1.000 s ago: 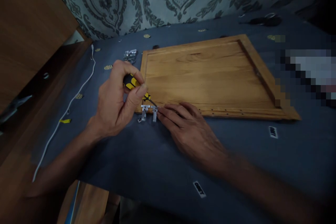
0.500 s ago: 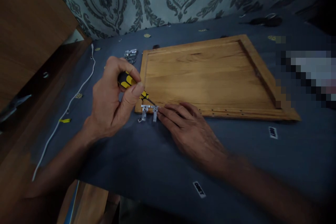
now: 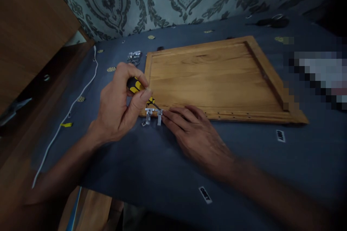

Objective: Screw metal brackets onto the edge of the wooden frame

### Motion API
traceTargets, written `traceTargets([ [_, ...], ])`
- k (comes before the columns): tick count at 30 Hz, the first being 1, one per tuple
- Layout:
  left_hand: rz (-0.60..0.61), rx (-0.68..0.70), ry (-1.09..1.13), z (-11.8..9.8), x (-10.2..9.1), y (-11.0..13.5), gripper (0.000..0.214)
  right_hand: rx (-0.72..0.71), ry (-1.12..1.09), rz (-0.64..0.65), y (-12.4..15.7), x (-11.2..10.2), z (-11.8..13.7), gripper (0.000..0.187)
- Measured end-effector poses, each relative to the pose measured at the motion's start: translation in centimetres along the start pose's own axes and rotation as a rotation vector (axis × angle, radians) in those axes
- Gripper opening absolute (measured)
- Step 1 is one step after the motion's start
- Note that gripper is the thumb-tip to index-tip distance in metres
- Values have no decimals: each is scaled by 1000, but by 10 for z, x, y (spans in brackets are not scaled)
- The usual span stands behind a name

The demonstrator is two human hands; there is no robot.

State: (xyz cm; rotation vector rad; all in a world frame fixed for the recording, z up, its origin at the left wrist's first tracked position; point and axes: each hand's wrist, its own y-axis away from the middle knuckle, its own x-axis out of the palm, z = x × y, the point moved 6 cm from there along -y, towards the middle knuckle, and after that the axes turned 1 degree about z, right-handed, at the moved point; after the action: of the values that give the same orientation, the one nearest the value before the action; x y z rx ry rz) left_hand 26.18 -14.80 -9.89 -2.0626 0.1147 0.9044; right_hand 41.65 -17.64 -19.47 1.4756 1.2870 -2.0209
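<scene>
My left hand [image 3: 116, 104] is closed around the black and yellow handle of a screwdriver [image 3: 135, 86]. Its shaft slants down to the right, and the tip meets one of two metal hinges [image 3: 149, 115] at the near left edge of a wooden cabinet door [image 3: 200, 79]. Beside that hinge, my right hand [image 3: 195, 133] lies with fingers stretched out, fingertips at the hinge and the door's near edge. The fingers partly cover a row of small holes along that edge. The door lies flat on a dark blue patterned cloth [image 3: 162, 173].
More metal hinges [image 3: 134, 57] lie beyond my left hand. A white cable [image 3: 81, 94] runs along the left side near a wooden cabinet [image 3: 32, 25]. At the back right is a dark-handled tool [image 3: 271, 21]; a pixelated object [image 3: 320, 72] lies at the right.
My left hand and the screwdriver handle have shifted slightly right, with the tip still at the same hinge. My right hand stays in place.
</scene>
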Motion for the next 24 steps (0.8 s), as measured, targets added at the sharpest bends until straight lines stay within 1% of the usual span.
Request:
traceTargets([
  [4, -2, -15, 6, 1, -1, 1, 14, -7, 14, -4, 0, 0, 0, 34],
  [9, -4, -84, 11, 3, -2, 2, 17, 2, 10, 10, 0, 0, 0, 33],
  [14, -1, 2, -22, 1, 1, 0, 20, -6, -21, -37, -1, -3, 1, 33],
  [16, 5, -8, -25, 2, 1, 1, 19, -3, -22, -45, 0, -2, 0, 33],
  [24, 56, -13, -82, 2, 2, -1, 22, 2, -22, -8, 1, 1, -1, 33],
])
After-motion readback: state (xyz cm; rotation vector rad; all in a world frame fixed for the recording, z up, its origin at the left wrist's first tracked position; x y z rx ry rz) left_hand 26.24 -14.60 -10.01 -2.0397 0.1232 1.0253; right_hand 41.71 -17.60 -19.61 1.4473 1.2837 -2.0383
